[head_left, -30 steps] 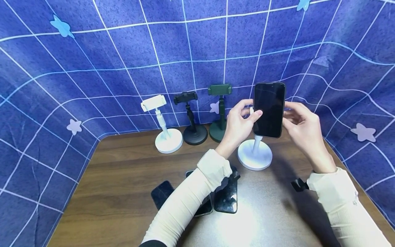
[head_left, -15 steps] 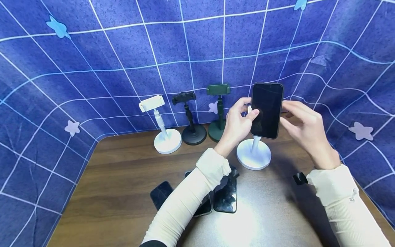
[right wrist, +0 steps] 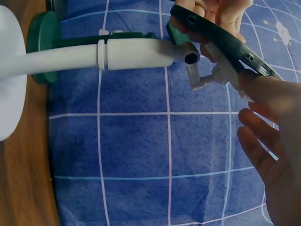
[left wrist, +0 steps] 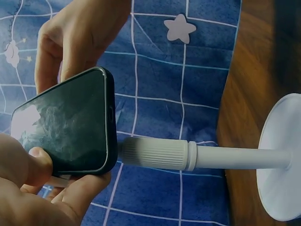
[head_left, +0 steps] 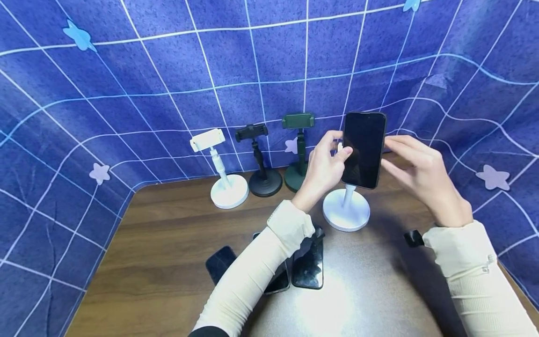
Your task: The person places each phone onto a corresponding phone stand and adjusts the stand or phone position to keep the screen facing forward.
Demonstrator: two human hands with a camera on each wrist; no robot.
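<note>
Smartphone seated upright on white phone stand, both hands at its edges.

The smartphone (head_left: pixel 364 150) sits in the clamp of the white phone stand (head_left: pixel 346 213) on the wooden table (head_left: pixel 168 243). The left hand (head_left: pixel 323 171) pinches its left edge; the right hand (head_left: pixel 421 175) touches its right edge, fingers nearly straight.

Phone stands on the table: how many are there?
4. White stand, black stand and green stand line the back; a nearer white stand carries the phone.

front: bare table (head_left: pixel 168 243) | rear: three stands (head_left: pixel 261 159) block
</note>
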